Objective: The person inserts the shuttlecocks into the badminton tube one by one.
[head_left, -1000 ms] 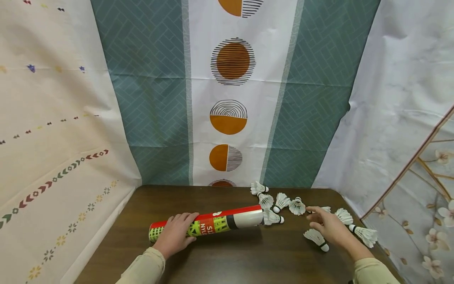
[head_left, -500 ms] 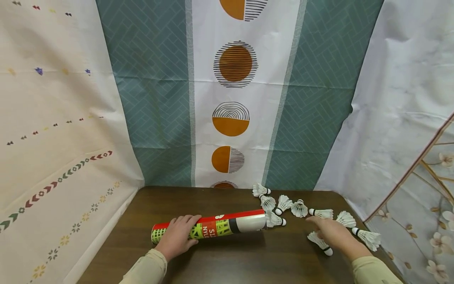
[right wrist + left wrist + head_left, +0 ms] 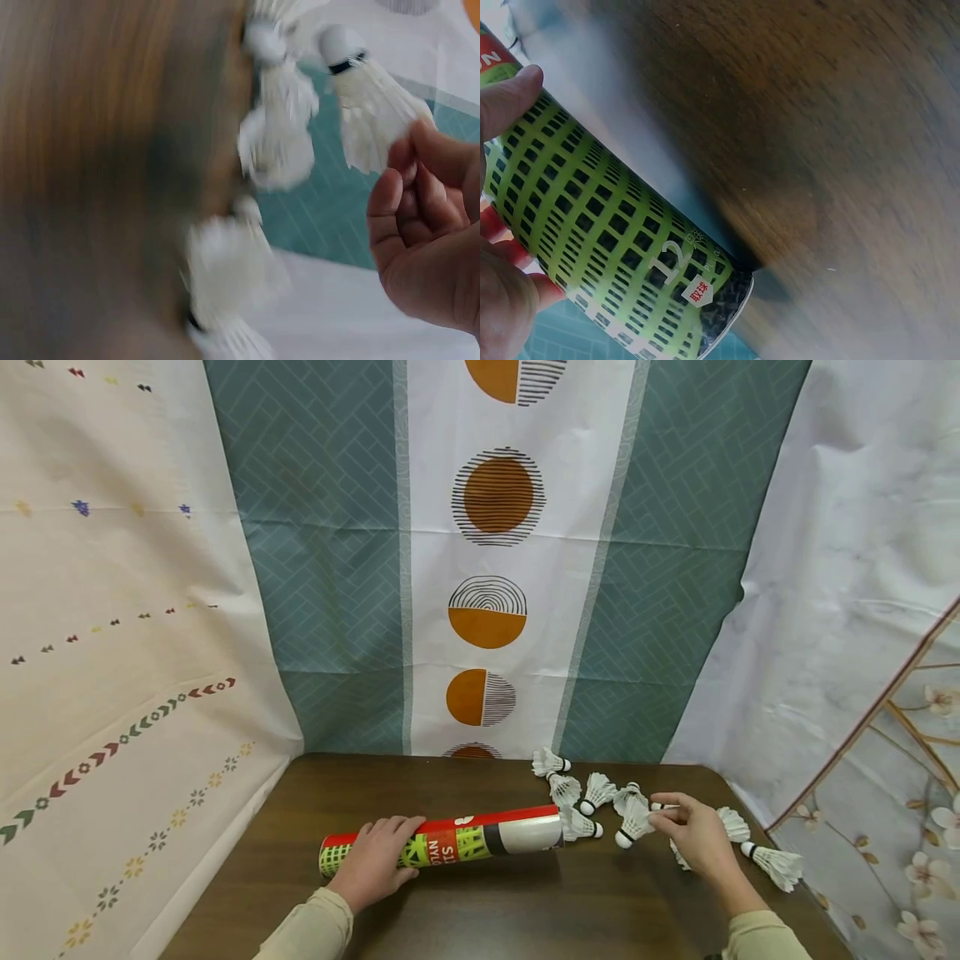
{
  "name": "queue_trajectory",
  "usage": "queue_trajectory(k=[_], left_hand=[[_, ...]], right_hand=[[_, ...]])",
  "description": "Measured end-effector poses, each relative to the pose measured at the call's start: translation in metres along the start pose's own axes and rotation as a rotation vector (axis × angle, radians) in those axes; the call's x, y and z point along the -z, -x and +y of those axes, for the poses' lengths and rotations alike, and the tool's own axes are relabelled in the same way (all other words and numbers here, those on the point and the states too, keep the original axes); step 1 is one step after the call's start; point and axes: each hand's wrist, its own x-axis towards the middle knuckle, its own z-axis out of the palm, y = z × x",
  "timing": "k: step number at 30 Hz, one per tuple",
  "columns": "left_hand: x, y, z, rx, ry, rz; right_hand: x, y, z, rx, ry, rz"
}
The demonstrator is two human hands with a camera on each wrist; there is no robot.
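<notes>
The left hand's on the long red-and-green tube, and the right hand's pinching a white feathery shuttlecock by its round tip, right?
Not quite. The right hand pinches the white feathery shuttlecock by its skirt's edge, not its round tip, as the right wrist view shows. The left hand is on the tube.

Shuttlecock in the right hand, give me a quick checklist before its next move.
1. Right hand pinching the held shuttlecock by its feathers: ok.
2. Cork pointing away from the fingers: ok.
3. Left hand gripping the tube: ok.
4. Tube's pale end free of other shuttlecocks: not ok, a second shuttlecock lies right at it.
5. Pale end uncapped: cannot tell, its opening is not visible.
</notes>
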Motion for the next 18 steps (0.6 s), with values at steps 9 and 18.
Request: queue_trajectory(k=[9, 18], left_hand=[[-0.003, -0.002, 0.002, 0.008, 0.027, -0.022], [-0.003, -0.006, 0.003, 0.030, 0.025, -0.022]], right_hand=[[-0.059, -0.001, -0.022, -0.259, -0.669, 0.028], [-0.096, -0.004, -0.052, -0.215, -0.783, -0.037]])
